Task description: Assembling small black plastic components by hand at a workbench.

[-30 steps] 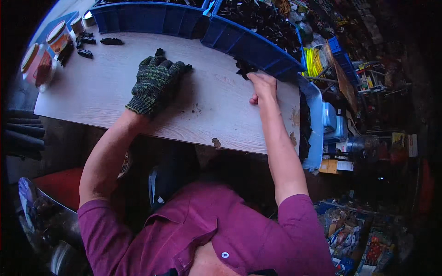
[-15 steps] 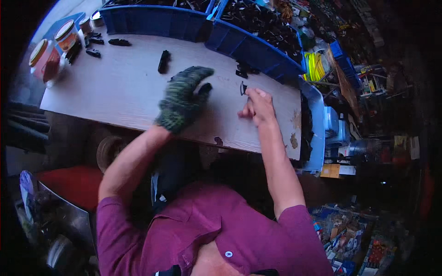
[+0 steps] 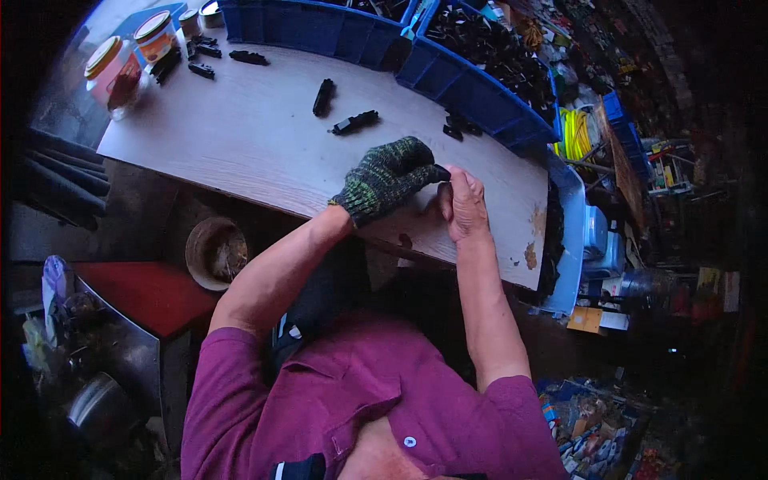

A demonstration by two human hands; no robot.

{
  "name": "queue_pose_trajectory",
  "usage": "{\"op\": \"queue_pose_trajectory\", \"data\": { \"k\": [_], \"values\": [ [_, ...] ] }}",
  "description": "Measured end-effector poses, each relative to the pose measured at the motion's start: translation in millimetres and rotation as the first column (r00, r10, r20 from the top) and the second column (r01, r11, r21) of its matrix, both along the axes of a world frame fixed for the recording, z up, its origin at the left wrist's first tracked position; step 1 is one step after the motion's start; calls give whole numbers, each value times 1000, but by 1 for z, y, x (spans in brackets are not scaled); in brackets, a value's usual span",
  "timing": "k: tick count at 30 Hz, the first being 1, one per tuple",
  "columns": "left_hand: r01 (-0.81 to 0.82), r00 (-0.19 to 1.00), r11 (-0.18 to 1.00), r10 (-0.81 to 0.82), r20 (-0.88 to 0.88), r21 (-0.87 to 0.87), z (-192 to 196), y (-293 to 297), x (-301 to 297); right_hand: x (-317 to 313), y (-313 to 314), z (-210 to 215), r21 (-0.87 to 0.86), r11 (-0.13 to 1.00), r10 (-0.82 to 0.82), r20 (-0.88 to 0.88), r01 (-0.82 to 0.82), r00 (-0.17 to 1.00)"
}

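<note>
My left hand [image 3: 390,178], in a green-and-black knitted glove, is closed with its fingers curled toward the right hand. My bare right hand [image 3: 466,204] pinches at a small black piece [image 3: 441,173] where the two hands meet, above the right part of the table. The piece is mostly hidden by fingers, and I cannot make out whether the glove holds anything else. Beyond the glove lies a black elongated part [image 3: 354,122] with a shiny face. A similar black part [image 3: 323,98] rests farther back. Small black pieces [image 3: 460,126] lie beside the blue crate.
Blue crates [image 3: 316,34] full of black parts line the table's far edge. Jars [image 3: 108,68] and several black parts [image 3: 202,70] stand at the far left. A light-blue bin [image 3: 570,240] adjoins the right edge. Below the table's left side is a round bucket [image 3: 216,254].
My gloved left hand has moved right and closed, meeting my right hand at the small black piece. A black part behind the glove has come into view. The whole view has shifted.
</note>
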State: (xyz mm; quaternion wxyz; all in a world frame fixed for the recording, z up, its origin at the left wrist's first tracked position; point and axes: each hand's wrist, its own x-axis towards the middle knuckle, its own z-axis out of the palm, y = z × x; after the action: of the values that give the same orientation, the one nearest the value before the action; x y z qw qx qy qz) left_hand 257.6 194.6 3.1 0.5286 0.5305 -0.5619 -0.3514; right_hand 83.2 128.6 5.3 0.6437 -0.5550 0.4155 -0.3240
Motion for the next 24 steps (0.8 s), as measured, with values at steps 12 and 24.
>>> {"op": "queue_pose_trajectory", "data": {
  "k": [12, 24],
  "values": [
    [135, 831, 956, 35, -555, 262, 10, -2, 4, 14, 9, 1, -137, 990, 10, -56, -18, 998],
    [-482, 575, 763, 646, 501, -430, 4, 5, 34, 19, 18, 6, -151, 985, -89, 2, 88, 996]
  ]
}}
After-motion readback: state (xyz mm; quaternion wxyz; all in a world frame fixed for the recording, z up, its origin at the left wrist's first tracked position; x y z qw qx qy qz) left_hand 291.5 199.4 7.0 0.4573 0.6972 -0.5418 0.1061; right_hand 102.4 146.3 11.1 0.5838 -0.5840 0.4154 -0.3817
